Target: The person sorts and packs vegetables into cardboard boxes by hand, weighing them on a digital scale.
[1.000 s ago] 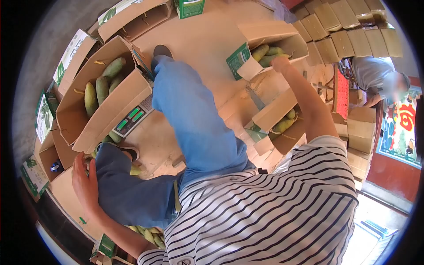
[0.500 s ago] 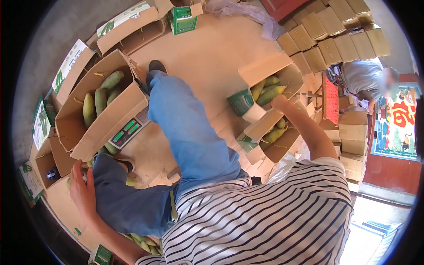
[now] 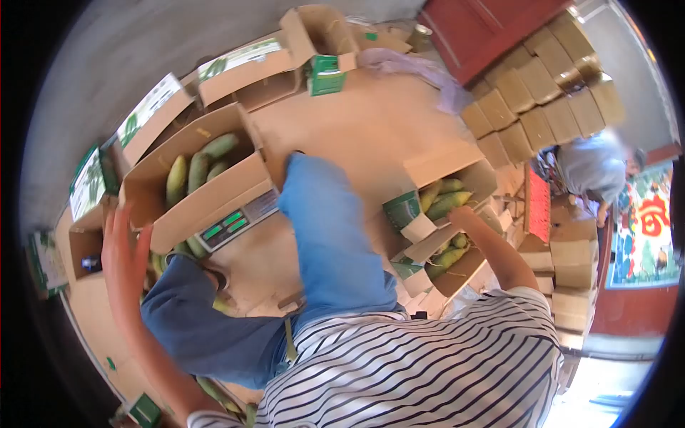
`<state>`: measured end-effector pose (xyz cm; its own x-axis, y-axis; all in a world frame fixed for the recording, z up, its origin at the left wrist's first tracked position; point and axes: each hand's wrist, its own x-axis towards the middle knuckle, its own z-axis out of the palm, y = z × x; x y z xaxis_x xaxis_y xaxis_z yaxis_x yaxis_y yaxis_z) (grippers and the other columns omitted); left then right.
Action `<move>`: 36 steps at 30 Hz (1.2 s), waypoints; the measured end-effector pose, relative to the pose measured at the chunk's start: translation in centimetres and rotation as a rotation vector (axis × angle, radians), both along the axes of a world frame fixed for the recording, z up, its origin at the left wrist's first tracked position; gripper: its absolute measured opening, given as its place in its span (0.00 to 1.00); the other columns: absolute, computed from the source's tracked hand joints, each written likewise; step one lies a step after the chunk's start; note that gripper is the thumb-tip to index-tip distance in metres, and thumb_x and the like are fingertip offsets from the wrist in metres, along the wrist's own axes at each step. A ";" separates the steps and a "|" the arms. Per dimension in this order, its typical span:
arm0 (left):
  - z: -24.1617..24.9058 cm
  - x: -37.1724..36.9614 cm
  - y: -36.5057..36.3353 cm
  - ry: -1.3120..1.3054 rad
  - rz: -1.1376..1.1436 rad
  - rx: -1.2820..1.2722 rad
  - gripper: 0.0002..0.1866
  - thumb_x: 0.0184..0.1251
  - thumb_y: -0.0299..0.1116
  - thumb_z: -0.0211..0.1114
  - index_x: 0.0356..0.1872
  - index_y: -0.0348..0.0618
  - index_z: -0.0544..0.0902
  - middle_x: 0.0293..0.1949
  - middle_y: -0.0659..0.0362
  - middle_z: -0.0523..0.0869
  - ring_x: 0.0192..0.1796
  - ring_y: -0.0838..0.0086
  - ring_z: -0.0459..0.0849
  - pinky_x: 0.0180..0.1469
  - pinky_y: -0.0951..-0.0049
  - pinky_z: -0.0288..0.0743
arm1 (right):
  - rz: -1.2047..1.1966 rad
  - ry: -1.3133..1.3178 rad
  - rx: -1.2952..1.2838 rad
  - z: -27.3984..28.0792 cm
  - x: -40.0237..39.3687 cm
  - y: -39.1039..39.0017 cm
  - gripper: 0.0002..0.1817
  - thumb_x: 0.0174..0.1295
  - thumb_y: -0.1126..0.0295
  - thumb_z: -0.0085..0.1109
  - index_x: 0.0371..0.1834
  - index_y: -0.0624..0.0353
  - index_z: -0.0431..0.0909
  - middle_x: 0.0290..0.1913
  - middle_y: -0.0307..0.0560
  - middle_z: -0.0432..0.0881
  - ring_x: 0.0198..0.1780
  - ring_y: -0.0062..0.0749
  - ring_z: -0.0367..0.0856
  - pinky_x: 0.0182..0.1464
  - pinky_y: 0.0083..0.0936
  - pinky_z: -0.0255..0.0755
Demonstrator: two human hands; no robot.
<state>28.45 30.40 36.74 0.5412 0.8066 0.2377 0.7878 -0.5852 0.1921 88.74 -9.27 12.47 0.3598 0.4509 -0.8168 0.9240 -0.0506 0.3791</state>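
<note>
My left hand (image 3: 126, 246) is raised at the left with its fingers spread, holding nothing, near the corner of a large open carton (image 3: 214, 210). Inside that carton lie several long green melons (image 3: 200, 172), one of them yellower. A digital scale (image 3: 242, 217) with lit green displays shows by the carton's near side. At the right, my right hand (image 3: 464, 216) reaches to a smaller open carton (image 3: 435, 165) of long melons (image 3: 451, 202). Its fingers look curled at the end of a green melon and the carton's edge; what they grip is hidden.
Another open carton (image 3: 464, 279) with melons sits nearer me. Along the wall stand cartons, one with its green flap (image 3: 326, 76) hanging. Stacked brown boxes (image 3: 539, 82) fill the back right, near a person in grey (image 3: 592, 167) and a red crate (image 3: 536, 207). Purple plastic (image 3: 407, 65) lies behind.
My view has shifted, so the cartons sit lower in it. My left hand has lifted from beside my knee toward the large carton, fingers spreading. My right hand stays at the smaller carton.
</note>
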 end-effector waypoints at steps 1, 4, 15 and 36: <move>-0.5 0.1 1.5 -0.025 0.021 0.023 0.22 0.64 0.35 0.62 0.56 0.37 0.73 0.53 0.42 0.76 0.55 0.48 0.74 0.55 0.59 0.70 | -0.001 0.004 -0.066 0.1 0.1 0.2 0.18 0.57 0.65 0.57 0.51 0.51 0.79 0.51 0.49 0.80 0.53 0.42 0.80 0.50 0.36 0.76; -3.0 -0.6 6.8 -0.063 0.028 0.048 0.20 0.64 0.36 0.61 0.54 0.37 0.73 0.51 0.45 0.78 0.56 0.50 0.75 0.57 0.61 0.69 | -0.121 0.054 -0.029 2.1 -0.4 2.4 0.18 0.54 0.70 0.56 0.50 0.51 0.81 0.51 0.50 0.81 0.55 0.44 0.78 0.54 0.40 0.73; -16.9 -8.7 15.2 0.188 0.632 -0.193 0.34 0.56 0.57 0.65 0.49 0.31 0.75 0.45 0.38 0.80 0.50 0.50 0.81 0.49 0.55 0.76 | -0.332 0.891 1.091 12.8 -14.3 30.8 0.12 0.66 0.65 0.50 0.33 0.63 0.74 0.27 0.49 0.78 0.29 0.35 0.78 0.35 0.29 0.71; -13.0 -0.4 17.4 0.122 0.264 -0.603 0.16 0.59 0.37 0.54 0.31 0.32 0.81 0.26 0.41 0.83 0.24 0.56 0.84 0.32 0.59 0.77 | -0.209 0.379 0.974 6.1 -15.8 44.5 0.18 0.58 0.53 0.53 0.38 0.52 0.84 0.43 0.48 0.84 0.48 0.43 0.81 0.49 0.40 0.74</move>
<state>28.08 47.75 23.75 0.3016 0.8883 -0.3465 0.9268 -0.1878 0.3252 72.93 35.21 18.58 0.3040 0.9288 -0.2120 0.9109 -0.3485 -0.2209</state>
